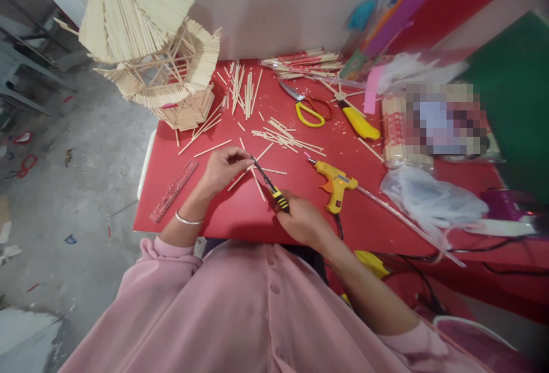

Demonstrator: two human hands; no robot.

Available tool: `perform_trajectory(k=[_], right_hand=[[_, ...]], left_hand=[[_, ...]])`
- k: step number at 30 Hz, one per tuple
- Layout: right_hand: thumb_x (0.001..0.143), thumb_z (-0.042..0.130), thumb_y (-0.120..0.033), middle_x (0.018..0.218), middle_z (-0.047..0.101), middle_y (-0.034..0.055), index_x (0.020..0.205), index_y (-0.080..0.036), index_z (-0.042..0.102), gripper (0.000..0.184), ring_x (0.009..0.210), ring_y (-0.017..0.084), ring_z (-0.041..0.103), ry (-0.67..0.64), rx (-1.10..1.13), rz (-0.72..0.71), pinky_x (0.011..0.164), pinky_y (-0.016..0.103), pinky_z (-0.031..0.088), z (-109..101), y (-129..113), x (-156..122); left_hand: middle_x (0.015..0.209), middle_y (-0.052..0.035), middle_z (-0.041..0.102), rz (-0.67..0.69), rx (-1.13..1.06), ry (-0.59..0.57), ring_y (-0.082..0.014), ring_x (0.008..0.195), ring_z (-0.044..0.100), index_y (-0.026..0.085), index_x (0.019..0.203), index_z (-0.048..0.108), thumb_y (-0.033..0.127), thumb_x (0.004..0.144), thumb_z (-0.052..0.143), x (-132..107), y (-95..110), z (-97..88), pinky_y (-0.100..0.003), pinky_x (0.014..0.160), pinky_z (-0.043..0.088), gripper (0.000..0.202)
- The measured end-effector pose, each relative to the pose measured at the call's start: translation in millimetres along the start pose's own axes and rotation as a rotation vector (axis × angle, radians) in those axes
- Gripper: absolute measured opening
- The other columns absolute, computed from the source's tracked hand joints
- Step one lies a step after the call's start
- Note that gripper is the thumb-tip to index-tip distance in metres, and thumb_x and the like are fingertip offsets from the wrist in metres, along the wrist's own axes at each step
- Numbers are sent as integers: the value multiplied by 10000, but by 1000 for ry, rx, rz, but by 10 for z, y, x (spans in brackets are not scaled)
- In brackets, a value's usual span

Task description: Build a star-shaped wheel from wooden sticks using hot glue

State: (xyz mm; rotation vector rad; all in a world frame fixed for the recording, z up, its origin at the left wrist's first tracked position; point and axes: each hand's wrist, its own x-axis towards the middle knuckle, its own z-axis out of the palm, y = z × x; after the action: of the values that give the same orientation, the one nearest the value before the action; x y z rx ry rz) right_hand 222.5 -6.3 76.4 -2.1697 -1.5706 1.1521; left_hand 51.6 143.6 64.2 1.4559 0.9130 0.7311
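Observation:
My right hand (300, 218) is closed around the black-and-yellow handle of a utility knife (281, 200), its dark front end slanting up and left. My left hand (225, 167), with a bangle on the wrist, pinches at the hub of a star of thin wooden sticks (258, 183). The knife's tip meets the left fingertips there, and the fingers hide the hub itself. Just beyond lies a loose pile of short sticks (285, 135). Right of my hands, a yellow glue gun (337, 184) rests on its side on the red table (231, 213).
A pagoda-like stick model (171, 64) stands at the back left. A clear ruler (174, 190) lies at left. Scissors (309, 112), a yellow-handled tool (360, 121) and bundled sticks (309, 64) are behind. Plastic bags (433, 195) and a cable (338, 227) are on the right.

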Motion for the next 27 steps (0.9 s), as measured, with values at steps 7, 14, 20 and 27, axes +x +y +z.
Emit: perform_trajectory(k=[7,14,20,27], right_hand=[[882,499,-242,1205,730,97,1173,-237,638,322,1066,277,686,61,-177,-14,786,318,450,-50,-37,-120],[923,523,-388,1144,735,136,1221,-214,650,368,1061,339,682,165,-307,223,828,422,502,-831,194,129],[892,632,-527,1163,682,222,1229,-97,660,547,1103,380,643,305,-469,431,944,584,486,-1376,601,727],[895,649,-415,1393,571,248,1358,-115,587,555,1268,357,524,629,-470,197,1004,456,440,-1163,748,387]], left_hand=[[657,-2,685,-49,-149,93,-125,624,659,149,707,670,286,604,867,-44,-19,77,-252,629,544,261],[685,-16,701,-204,-316,92,-141,605,671,145,864,734,336,604,895,-191,-97,80,-292,598,581,361],[683,-52,732,-303,-304,125,-179,608,720,139,834,679,387,559,912,-357,-205,60,-219,477,504,437],[671,-74,729,-398,-308,86,-192,600,719,139,798,639,448,618,879,-638,-181,184,-229,457,532,431]])
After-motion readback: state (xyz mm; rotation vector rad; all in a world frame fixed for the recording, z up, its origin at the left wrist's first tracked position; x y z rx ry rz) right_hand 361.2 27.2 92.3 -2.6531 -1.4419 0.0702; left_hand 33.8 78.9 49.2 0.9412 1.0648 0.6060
